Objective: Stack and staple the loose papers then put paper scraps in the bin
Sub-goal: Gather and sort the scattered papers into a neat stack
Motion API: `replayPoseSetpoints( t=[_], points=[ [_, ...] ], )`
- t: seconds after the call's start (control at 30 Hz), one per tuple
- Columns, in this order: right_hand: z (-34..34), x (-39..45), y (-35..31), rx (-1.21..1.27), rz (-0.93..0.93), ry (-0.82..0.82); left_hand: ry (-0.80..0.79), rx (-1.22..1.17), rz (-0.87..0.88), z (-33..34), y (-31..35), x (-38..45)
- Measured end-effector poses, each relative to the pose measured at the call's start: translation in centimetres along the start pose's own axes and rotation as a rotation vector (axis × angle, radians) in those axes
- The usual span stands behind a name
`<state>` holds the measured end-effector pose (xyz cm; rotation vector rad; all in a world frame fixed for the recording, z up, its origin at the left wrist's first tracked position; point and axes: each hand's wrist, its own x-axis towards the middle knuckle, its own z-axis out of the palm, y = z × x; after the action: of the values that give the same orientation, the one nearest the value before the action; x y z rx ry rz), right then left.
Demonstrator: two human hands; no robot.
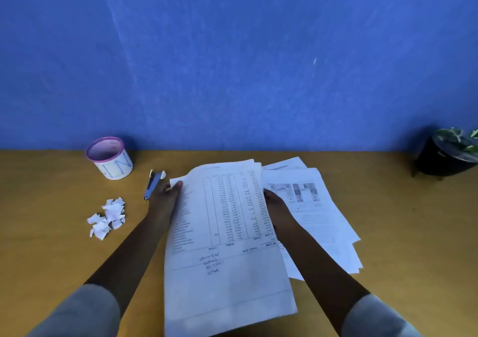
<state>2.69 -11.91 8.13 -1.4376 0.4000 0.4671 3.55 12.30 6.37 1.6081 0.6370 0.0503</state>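
Your left hand point(165, 199) & right hand point(278, 208) each grip a side edge of the printed white paper stack point(227, 233), raised over the brown wooden desk point(51, 246).

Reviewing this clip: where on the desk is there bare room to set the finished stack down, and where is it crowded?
Bare wood lies between the loose sheets and the plant pot, and along the wall between the bin and the papers. The near-left corner below the scraps is open too. It is crowded where the left hand, stapler and held stack meet.
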Motion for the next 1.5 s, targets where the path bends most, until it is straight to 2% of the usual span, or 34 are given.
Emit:
replayPoseSetpoints(
  t=[0.1, 0.17, 0.23, 0.33, 0.43, 0.53, 0.63, 0.7, 0.83, 0.93, 1.03, 1.13, 1.37, 1.43, 1.5],
  points=[
    [0.2, 0.1, 0.3, -0.004, 0.039, 0.006, -0.081, -0.039, -0.15, -0.4, -1.9, 0.6],
    [0.3, -0.3, 0.3, 0.076, 0.07, -0.005, -0.078, -0.087, -0.164, -0.1, -1.6, 0.1],
    [0.5, -0.4, 0.4, -0.011, 0.028, 0.018, 0.027, -0.059, -0.021, 0.3, -0.6, -0.3],
    [0.7, -0.9, -0.1, -0.031, -0.149, -0.002, 0.175, -0.025, 0.174, 0.6, 1.8, -1.7],
    [1.2, -1.8, -2.3, -0.203, -0.361, -0.009, 0.081, -0.278, 0.241, 0.8, 4.3, -3.5],
    [1.7, -2.5, -4.2, -0.134, -0.519, 0.102, -0.011, -0.482, 0.336, 0.9, 6.2, -5.2],
    [1.4, -2.9, -5.0, -0.041, -0.611, 0.125, -0.089, -0.431, 0.454, 1.2, 6.6, -6.2],
    [1.1, -2.8, -4.8, -0.119, -0.647, 0.135, -0.091, -0.321, 0.452, 1.3, 5.3, -6.1],
    [0.7, -1.8, -1.6, -0.37, -0.504, 0.133, -0.098, -0.069, 0.341, 1.2, 0.8, -5.3],
    [-0.2, -1.0, 0.8, -0.401, -0.412, 0.16, -0.05, -0.03, 0.225, 1.5, -1.1, -5.5],
    [-1.5, -0.2, 1.3, -0.433, -0.374, 0.25, -0.047, -0.004, 0.182, 2.3, -1.6, -6.3],
    [-3.9, 0.3, 1.5, -0.511, -0.346, 0.277, -0.135, 0.054, 0.129, 4.1, -2.2, -7.2],
    [-13.2, 1.4, 2.9, -0.729, -0.096, 0.391, -0.464, 0.209, -0.084, 11.6, -4.1, -9.9],
    [-15.0, 1.9, 3.4, -0.807, -0.023, 0.437, -0.505, 0.289, -0.126, 13.4, -4.9, -10.2],
    [-15.9, 2.1, 3.9, -0.891, 0.051, 0.487, -0.48, 0.349, -0.159, 14.5, -5.4, -10.2]
  ],
)
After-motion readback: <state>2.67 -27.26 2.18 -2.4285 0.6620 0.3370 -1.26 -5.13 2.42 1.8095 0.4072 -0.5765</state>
